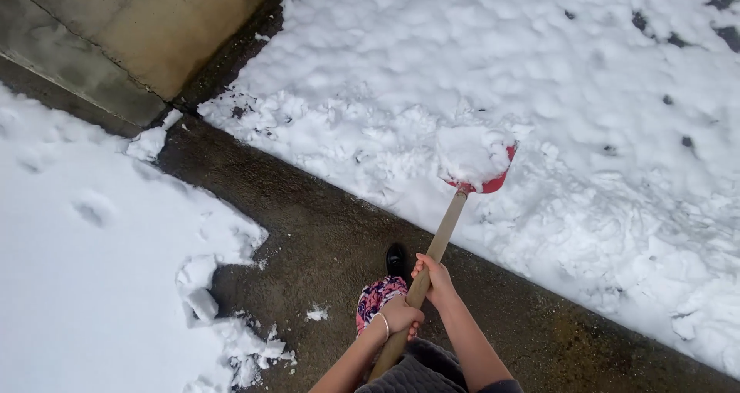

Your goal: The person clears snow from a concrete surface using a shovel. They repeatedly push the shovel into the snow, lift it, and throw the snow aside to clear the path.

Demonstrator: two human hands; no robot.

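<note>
Both hands' grip on shovel handle [439, 242], snow [470, 152] heaped on blade

- The shovel [449, 222] had a red blade and a long pale wooden handle, slanting up and away from the person over the dark pavement.
- Its blade was heaped with white snow [470, 155], above the snowbank's edge.

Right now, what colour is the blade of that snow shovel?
Red: the shovel blade shows red at its edge under a heap of white snow, seen from the head camera.
</note>
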